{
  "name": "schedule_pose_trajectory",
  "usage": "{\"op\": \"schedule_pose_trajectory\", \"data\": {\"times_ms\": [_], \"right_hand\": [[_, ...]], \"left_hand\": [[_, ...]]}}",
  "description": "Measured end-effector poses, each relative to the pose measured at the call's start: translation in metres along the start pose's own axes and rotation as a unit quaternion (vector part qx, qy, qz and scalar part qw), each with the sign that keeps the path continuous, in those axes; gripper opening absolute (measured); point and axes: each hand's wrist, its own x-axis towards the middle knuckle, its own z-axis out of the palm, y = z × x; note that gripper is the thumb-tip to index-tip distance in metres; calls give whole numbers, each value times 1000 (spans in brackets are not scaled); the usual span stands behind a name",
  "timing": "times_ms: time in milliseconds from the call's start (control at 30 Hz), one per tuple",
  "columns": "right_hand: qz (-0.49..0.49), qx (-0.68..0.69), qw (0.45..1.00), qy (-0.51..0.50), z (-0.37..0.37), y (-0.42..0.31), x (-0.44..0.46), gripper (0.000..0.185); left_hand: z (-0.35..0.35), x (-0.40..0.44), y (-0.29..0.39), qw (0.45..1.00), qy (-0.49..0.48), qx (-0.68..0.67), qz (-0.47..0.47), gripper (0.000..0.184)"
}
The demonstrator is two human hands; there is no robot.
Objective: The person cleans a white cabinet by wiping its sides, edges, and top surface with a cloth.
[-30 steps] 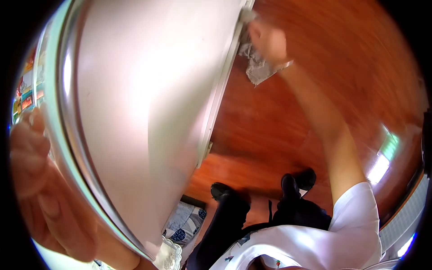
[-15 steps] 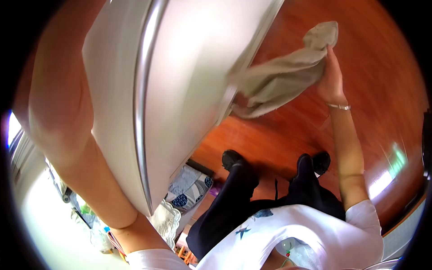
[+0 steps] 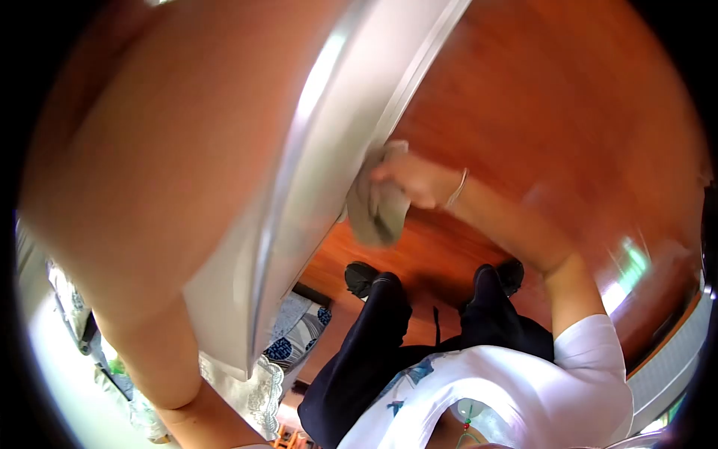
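Note:
My right hand (image 3: 415, 179) grips a crumpled grey-beige cloth (image 3: 381, 213), fingers closed around it and somewhat blurred. The cloth meets the edge of a tall pale panel (image 3: 351, 112), door-like, with a shiny metal strip running along it. Part of the cloth hangs below the hand. My left arm (image 3: 172, 165) reaches up across the left side, very near the camera, and covers much of the panel. The left hand itself lies out of sight.
Below spreads a glossy reddish-brown wood floor (image 3: 553, 112), where my dark shoes (image 3: 362, 278) stand. Beside the panel's lower end are a blue-and-white patterned fabric (image 3: 299, 325) and a lace-edged cloth (image 3: 258, 393).
My right hand has moved left and down with the cloth, from out over the floor to the panel's edge. The cloth is now bunched. My left arm fills more of the view.

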Motion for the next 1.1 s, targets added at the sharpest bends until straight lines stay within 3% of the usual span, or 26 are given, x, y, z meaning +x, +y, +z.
{"op": "schedule_pose_trajectory", "data": {"times_ms": [33, 67, 100, 133, 167, 267, 300, 400, 433, 500, 533, 600, 667, 700, 733, 833, 1000, 1100], "right_hand": [[-53, 13, 996, 74, -43, -2, -3, 29], [35, 143, 979, 142, -74, -16, -2, 26], [101, 279, 927, 231, -105, -29, 0, 22], [207, 386, 861, 258, -125, -42, 0, 22], [299, 487, 760, 308, -145, -55, 0, 22], [356, 480, 735, 320, -183, -52, -13, 30], [274, 482, 771, 314, -163, -9, -21, 30], [250, 433, 823, 268, -158, -35, -50, 32], [270, 351, 863, 244, -151, -31, -51, 24], [295, 279, 883, 235, -134, -28, -63, 17], [272, 304, 890, 203, -148, -50, -61, 23], [243, 321, 898, 179, -153, -64, -52, 30], [376, 321, 811, 314, -134, -57, -35, 39], [412, 315, 797, 311, -135, -75, -30, 44], [409, 322, 798, 304, -126, -69, -25, 44], [285, 292, 883, 231, -108, -50, -10, 48], [158, -35, 926, 340, -108, -37, -7, 42], [189, -251, 919, 238, -130, -32, -4, 43]], "left_hand": [[1, 1, 5, 1000, 8, -4, -3, 20], [2, 0, 8, 1000, 17, -8, -7, 20], [2, -1, 13, 999, 27, -13, -8, 19], [3, -3, 16, 999, 37, -18, -8, 19], [3, -4, 18, 998, 48, -24, -13, 19], [-3, -11, 22, 996, 82, -44, -16, 18], [-4, -10, 24, 994, 92, -51, -14, 17], [-4, -17, 27, 993, 88, -77, -22, 16], [-2, -18, 23, 993, 78, -83, -42, 14], [10, -23, 15, 990, 101, -99, 4, 10], [13, -21, 10, 983, 142, -110, 22, 7], [8, -20, 16, 987, 136, -80, 38, 5], [4, -23, 21, 992, 102, -74, 19, 7], [4, -22, 20, 992, 97, -76, 34, 9], [4, -23, 18, 993, 90, -72, 28, 9], [4, -19, 17, 989, 61, -132, 9, 12], [5, -13, 26, 996, 57, -35, -55, 22], [7, -11, 31, 992, 17, 83, -98, 35]]}}
